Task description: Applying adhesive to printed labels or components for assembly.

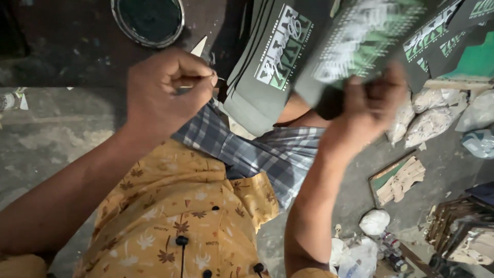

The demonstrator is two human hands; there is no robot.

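— Dark grey cloth, printed green and white: stack of shirts (267, 62) draped over the edge of the dark table (62, 56), top one (360, 46) lifted and blurred

— Gripped by which hand?

— Right hand (368, 110), clenched on the lower edge of that top shirt, thumb over the fabric, probably to peel it off the pile without dragging the rest

— And the left hand (164, 87)?

— Closed in a fist near the table edge, pinching something thin and pale (198, 82), too small to tell what; white pointed scrap (199, 46) just beyond the knuckles

— Anything else on the table?

— Round tin of dark green ink or paint (147, 20), well apart from the shirts, likely kept clear of the cloth to avoid smears

— Below?

— Yellow leaf-print shirt (175, 216) and checked cloth (257, 154) on the body; on the floor, white bags (432, 116), a framed screen with rags (399, 177), bottles and crumpled plastic (360, 247)
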